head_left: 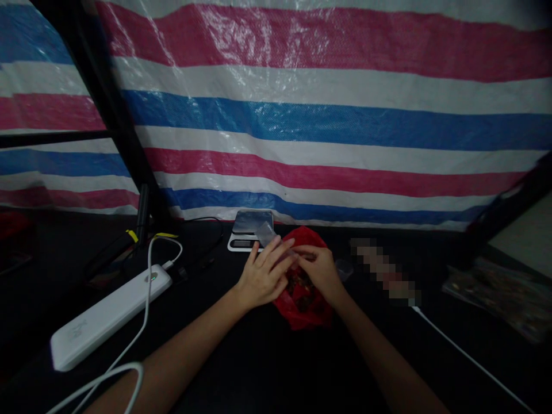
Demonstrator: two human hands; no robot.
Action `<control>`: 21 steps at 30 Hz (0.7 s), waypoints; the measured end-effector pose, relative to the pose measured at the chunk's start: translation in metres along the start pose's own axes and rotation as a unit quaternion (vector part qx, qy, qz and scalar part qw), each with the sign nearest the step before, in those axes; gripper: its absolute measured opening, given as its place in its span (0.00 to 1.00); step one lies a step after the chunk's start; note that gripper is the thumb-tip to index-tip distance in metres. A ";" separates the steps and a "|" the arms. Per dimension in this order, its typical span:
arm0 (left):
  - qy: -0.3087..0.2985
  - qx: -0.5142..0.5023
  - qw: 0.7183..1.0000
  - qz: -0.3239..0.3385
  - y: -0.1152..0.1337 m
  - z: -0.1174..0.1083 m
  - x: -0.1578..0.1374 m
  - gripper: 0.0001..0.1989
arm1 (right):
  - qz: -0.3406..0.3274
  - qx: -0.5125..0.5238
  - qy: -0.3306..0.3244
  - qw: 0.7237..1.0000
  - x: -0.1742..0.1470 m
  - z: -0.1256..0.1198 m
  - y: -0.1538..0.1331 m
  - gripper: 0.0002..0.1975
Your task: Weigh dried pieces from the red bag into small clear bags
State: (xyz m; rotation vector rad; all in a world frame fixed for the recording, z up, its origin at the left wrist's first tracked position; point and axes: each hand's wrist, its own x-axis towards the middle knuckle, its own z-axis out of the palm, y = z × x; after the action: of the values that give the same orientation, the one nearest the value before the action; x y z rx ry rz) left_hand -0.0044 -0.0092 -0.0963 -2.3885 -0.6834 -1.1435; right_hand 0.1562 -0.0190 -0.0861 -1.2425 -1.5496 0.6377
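Note:
Both my hands meet over an open red plastic bag (303, 315) holding dark small pieces (301, 287), on a black table (267, 362). My left hand (262, 276) holds a small clear plastic pouch (266, 233) by its lower end, with the pouch sticking up toward the scale. My right hand (319, 270) pinches at the pouch's mouth, fingertips touching the left hand's; whether it holds a piece I cannot tell.
A small digital scale (249, 230) stands just behind the hands. A white power bank (103, 316) with white cables (129, 345) lies at left. A small clear cup (344, 268) sits right of the bag. A striped tarp (328, 126) hangs behind. Clear packets (500, 293) lie far right.

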 end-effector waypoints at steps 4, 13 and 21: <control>-0.091 0.016 0.996 -0.003 -0.001 0.000 0.006 0.25 | -0.034 -0.146 -0.037 0.988 0.001 -0.006 0.000 0.10; -0.107 0.068 0.990 0.061 -0.021 0.001 0.006 0.28 | -0.069 -0.301 -0.044 0.950 -0.003 -0.005 -0.003 0.10; -0.111 0.048 0.992 0.021 -0.026 0.002 0.002 0.32 | -0.062 -0.198 -0.034 0.978 -0.003 0.000 -0.002 0.13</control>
State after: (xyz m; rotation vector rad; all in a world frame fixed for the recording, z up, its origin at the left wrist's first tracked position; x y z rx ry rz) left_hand -0.0173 0.0130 -0.0916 -2.4568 -0.7389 -0.8145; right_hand 0.1552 -0.0224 -0.0852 -1.4123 -1.8567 0.2994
